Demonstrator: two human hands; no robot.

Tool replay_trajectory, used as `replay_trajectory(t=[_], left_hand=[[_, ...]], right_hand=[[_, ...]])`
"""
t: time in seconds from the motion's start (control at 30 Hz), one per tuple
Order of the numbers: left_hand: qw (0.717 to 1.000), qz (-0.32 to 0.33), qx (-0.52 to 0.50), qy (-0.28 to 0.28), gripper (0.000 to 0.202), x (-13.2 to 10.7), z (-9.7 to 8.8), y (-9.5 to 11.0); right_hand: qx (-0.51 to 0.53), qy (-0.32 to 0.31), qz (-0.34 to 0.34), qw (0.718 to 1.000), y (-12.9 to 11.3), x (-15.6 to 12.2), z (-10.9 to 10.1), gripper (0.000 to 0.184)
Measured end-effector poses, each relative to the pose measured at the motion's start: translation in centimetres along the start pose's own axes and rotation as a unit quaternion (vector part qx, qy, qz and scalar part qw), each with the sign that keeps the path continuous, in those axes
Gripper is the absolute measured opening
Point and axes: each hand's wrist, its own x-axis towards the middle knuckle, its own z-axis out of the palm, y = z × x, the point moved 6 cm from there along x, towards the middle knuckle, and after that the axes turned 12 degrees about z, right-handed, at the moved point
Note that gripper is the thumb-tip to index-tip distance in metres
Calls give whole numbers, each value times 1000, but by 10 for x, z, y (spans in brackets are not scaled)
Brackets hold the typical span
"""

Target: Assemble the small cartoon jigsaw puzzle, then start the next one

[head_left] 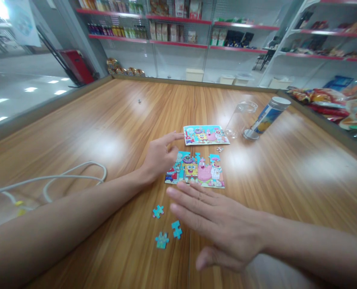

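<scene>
Evidently mid-desk, the part-built puzzle [190, 170] lies flat, gaps along its side facing the far edge of the desk [121, 128]. Over its left end, the left hand [162, 154] points a straight index finger at the picture card [207, 137], other fingers curled; whether they grip anything, I cannot tell. The right hand [225, 220] is open, palm down, holding nothing, near three loose pieces [162, 240]. Toward the desk's far right corner stand a clear jar [238, 116] and a can [268, 116]
</scene>
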Motion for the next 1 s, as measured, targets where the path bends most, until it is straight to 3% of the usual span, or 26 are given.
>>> replay_trajectory(t=[0.1, 0.2, 0.27, 0.37, 0.43, 0.53, 0.6, 0.67, 0.73, 0.83, 1.0], left_hand=[[994, -74, -38, 66, 43, -1, -7, -17], [988, -90, -68, 103, 41, -2, -10, -24], [988, -89, -77, 103, 39, -3, -9, -25], [992, -67, -68, 81, 38, -2, -7, -20], [998, -22, -44, 38, 36, 0, -4, -10], [997, 65, -7, -51, 30, 0, 7, 7], [989, 105, 13, -104, 33, -3, 14, 13], [977, 136, 37, -158, 41, -7, 22, 18], [962, 171, 52, -204, 47, -11, 28, 24], [937, 241, 41, -250, 51, -17, 32, 39], [886, 340, -47, -310, 53, -26, 36, 59]], right_hand=[[-2, -13, 42, 999, 5, 0, 4, 95], [13, -85, 47, 995, 4, 0, 14, 91], [16, -101, 47, 994, 2, 0, 16, 88], [13, -86, 29, 996, -1, 1, 15, 85], [17, -60, -11, 998, -3, 1, 13, 78], [25, 77, -52, 995, 11, -2, -6, 51], [-5, 235, 15, 972, 43, -9, -31, 39], [-61, 331, 138, 932, 85, -21, -53, 34], [-107, 345, 241, 901, 125, -31, -67, 33], [-129, 324, 337, 875, 165, -43, -75, 24], [-95, 299, 395, 864, 180, -46, -67, 20]])
